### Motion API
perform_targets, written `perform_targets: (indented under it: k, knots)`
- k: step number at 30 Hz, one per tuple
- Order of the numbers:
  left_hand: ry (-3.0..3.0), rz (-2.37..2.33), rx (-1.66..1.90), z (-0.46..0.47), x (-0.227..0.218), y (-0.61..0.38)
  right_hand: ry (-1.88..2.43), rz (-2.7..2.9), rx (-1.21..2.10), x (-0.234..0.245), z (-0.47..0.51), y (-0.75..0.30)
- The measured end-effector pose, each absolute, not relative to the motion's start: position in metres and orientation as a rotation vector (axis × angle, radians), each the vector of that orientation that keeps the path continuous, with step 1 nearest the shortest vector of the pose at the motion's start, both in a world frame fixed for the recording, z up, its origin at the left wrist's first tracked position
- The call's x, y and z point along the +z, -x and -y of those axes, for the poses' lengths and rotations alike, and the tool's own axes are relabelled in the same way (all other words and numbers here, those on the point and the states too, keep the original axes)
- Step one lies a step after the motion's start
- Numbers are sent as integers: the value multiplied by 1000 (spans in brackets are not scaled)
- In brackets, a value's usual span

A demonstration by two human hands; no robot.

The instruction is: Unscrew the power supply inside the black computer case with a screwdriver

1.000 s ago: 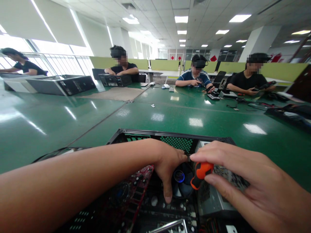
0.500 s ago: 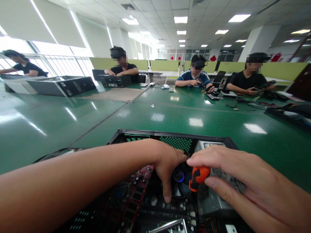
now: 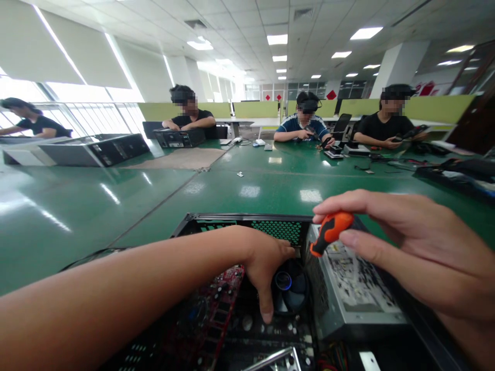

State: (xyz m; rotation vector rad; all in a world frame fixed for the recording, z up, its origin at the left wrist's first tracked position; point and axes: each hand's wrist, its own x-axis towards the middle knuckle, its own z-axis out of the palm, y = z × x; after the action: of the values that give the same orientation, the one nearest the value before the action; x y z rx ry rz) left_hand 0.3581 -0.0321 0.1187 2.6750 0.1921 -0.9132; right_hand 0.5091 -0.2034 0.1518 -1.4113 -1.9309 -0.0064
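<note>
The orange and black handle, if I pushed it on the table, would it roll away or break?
The orange and black handle might roll a bit, because its sides look rounded. It probably wouldn't break easily, since it looks thick and unbent in the right hand.

The screwdriver [image 3: 331,233] in the right hand [image 3: 417,242] is orange with black patches. Just beside the left hand [image 3: 266,263], the cooling fan [image 3: 296,288] is dark, its hub ringed in bright blue. Left of that hand lies a red circuit board [image 3: 226,288]; beneath the right, a silver-grey power supply [image 3: 348,301] with a whitish, dark-marked label. Beyond the left, green shows through the black case panel's [image 3: 278,226] honeycomb. Shadowed wires [image 3: 335,355] below both hands seem partly reddish.
</note>
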Motion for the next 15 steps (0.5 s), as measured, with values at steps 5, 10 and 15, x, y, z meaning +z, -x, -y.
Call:
perform_targets:
  k: [5,10,15]
  knots:
    - [-2682,-209,-1009,36,123,-363,1410,1797,-80,158,202,-524]
    - [-2665,-190,-972,34,122,-363,1410,1948,5,150,187,-525]
    - [-2701,-200,-988,29,115,-362,1440,2096,67,142,172,-516]
